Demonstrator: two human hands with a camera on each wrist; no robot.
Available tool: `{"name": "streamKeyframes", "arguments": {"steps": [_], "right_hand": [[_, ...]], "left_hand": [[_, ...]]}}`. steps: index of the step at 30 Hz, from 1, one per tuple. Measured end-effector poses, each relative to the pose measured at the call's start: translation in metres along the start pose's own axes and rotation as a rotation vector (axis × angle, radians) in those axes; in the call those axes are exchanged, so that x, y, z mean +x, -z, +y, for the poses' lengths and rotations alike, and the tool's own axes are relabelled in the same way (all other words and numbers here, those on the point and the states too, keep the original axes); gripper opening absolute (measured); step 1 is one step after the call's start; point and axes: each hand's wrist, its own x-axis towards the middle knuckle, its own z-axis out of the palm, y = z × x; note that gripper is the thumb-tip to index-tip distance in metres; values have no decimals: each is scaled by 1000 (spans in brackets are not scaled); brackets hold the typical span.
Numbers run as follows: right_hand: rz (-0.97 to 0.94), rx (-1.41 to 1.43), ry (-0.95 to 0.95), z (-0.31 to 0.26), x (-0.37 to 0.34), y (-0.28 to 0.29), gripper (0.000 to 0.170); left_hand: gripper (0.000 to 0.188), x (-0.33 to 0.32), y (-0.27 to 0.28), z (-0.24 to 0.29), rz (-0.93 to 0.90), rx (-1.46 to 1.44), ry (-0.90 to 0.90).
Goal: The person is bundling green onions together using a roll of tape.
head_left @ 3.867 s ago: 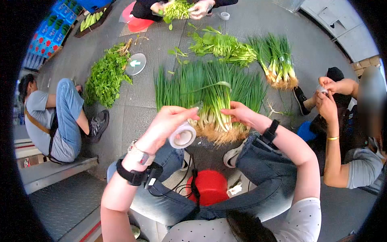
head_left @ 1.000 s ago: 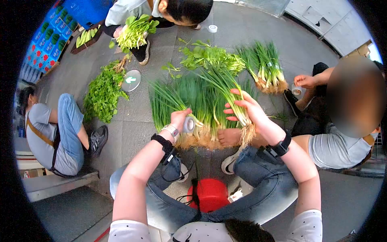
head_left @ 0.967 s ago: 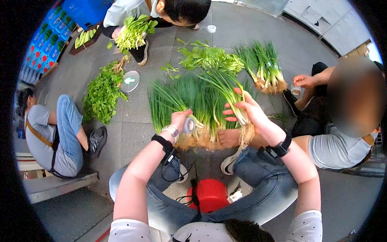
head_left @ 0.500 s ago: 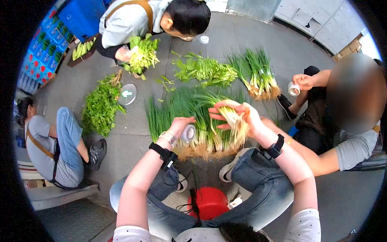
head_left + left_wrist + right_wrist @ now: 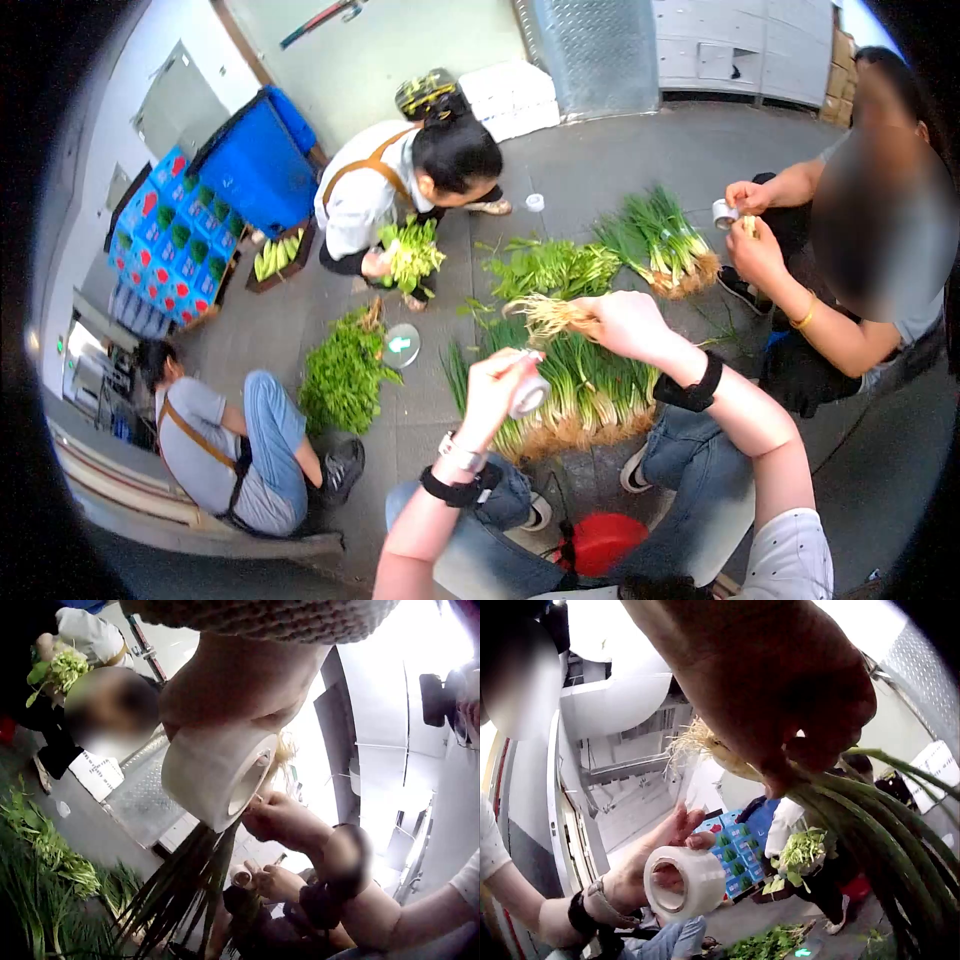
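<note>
My left hand (image 5: pixel 490 395) holds a roll of clear tape (image 5: pixel 686 885), its fingertips together close to the root end of the spring onions. In my right hand (image 5: pixel 630 325) is a small bunch of spring onions (image 5: pixel 870 840), raised off the floor. Their pale roots (image 5: pixel 548 316) point left toward the tape, and the green leaves (image 5: pixel 180 885) hang down on the other side. Below both hands, a wide row of loose spring onions (image 5: pixel 590 405) lies on the floor, roots toward me.
Bundled spring onions (image 5: pixel 665 245), leafy greens (image 5: pixel 555 268) and a herb pile (image 5: pixel 345 375) lie on the floor (image 5: pixel 430 425). A person crouches at the back with greens (image 5: pixel 412 255). Another, at right, holds tape (image 5: pixel 725 212). A third sits at left. A red stool (image 5: pixel 605 540) is beneath me.
The bunch has been lifted and turned, so its roots now point left instead of toward me. My hands have come closer together. The head view has tilted up, and the person at right brings both hands together.
</note>
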Motion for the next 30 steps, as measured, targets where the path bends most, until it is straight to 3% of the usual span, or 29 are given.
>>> {"name": "streamKeyframes", "arguments": {"steps": [3,8,11,12,15,16,19,20,23,24,28,30], "right_hand": [[148,-72,4,2,-1,-6,30],[-70,-104,-68,-8,4,2,23],[-62,-115,23,-14,3,2,26],[132,-120,184,-9,4,-6,30],[-16,642,119,3,14,-20,30],[-107,871,69,4,14,-25,31],[-11,1236,28,-3,12,-25,27],[19,1339,102,2,18,-32,28],[189,1560,78,-4,25,-33,30],[264,1585,-22,-7,29,-32,30],[298,1659,-1,-12,42,-37,27],[293,1498,10,-17,44,-43,26]], "left_hand": [[11,3,-16,-6,-116,69,-117],[15,9,-28,-4,-77,267,-180],[15,18,-31,-17,-92,195,-138],[15,19,-30,-17,-108,214,-135],[14,14,-27,4,-91,-56,-182],[14,14,-21,5,-78,27,-223],[14,6,-11,26,-70,-61,-195],[14,3,-8,31,-71,-86,-165],[14,2,-3,37,-52,-137,-132],[14,2,-3,38,-46,-145,-114],[18,2,-1,33,-21,-156,-38],[18,1,5,30,-8,-149,-17]]}}
